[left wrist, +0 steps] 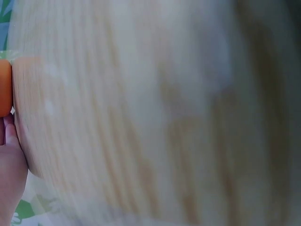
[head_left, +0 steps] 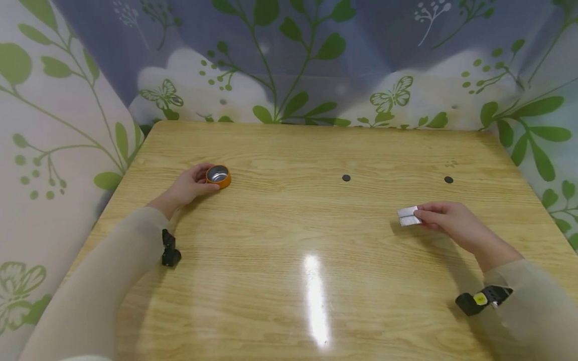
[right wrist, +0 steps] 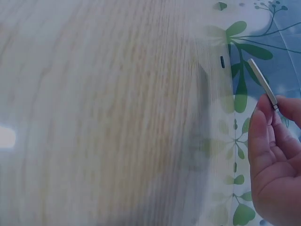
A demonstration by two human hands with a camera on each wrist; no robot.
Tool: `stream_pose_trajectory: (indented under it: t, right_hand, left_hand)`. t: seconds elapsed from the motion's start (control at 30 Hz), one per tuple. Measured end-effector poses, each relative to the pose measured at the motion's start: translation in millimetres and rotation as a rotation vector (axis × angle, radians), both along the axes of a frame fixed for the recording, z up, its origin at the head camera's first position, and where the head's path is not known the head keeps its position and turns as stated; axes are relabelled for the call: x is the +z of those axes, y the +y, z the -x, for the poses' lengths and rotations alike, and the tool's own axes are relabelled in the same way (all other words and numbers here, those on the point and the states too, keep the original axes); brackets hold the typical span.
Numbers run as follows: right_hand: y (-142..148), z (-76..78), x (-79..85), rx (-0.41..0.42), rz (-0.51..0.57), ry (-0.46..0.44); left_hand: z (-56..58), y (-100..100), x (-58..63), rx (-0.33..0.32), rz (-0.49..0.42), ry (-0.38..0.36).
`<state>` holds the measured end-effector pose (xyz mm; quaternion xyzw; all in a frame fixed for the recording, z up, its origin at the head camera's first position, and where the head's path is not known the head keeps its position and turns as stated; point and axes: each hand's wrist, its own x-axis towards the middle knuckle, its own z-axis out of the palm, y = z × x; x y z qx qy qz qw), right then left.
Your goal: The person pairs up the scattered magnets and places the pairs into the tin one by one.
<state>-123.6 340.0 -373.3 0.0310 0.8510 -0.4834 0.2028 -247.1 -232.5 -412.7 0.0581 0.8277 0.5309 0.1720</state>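
Observation:
Toward the far left of the table, my left hand (head_left: pixel 186 186) grips a small round orange container (head_left: pixel 225 182) with a shiny metal inside. Its mouth faces up. At the left wrist view's edge, only part of the orange wall (left wrist: pixel 4 89) and some of the hand (left wrist: pixel 10 176) show. On the right, my right hand (head_left: pixel 458 228) pinches a small flat silvery rectangular piece (head_left: pixel 407 216) with a dark line across it, held above the table. Seen edge-on in the right wrist view, the thin piece (right wrist: pixel 261 80) sticks up from between thumb and fingers.
Two small black discs (head_left: pixel 346 178) (head_left: pixel 448 179) lie on the wooden table (head_left: pixel 271 215), beyond the right hand. A leaf-patterned cloth (head_left: pixel 293 75) stands behind the table and along its sides. Black camera mounts (head_left: pixel 170 250) are worn on both wrists.

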Motion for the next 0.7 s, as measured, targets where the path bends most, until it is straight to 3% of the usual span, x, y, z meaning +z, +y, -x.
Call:
stream_pose_trajectory:
  t: [0.23, 0.33, 0.47, 0.7]
  right_hand:
    - [-9.4, 6.4, 0.7, -0.006, 0.036, 0.015]
    - [-15.7, 9.8, 1.2, -0.004, 0.047, 0.017]
    - [-25.4, 13.5, 1.3, 0.006, 0.061, 0.001]
    - [-39.1, 18.5, 2.1, 0.012, 0.107, 0.007]
  left_hand:
    - [-13.0, 9.4, 22.2, -0.02, 0.004, -0.011]
    - [-15.0, 10.2, 24.3, -0.025, 0.008, -0.006]
    - [-12.7, 9.0, 20.7, -0.023, 0.002, -0.009]
    - [0.6, -0.1, -2.2, -0.021, -0.003, 0.003]
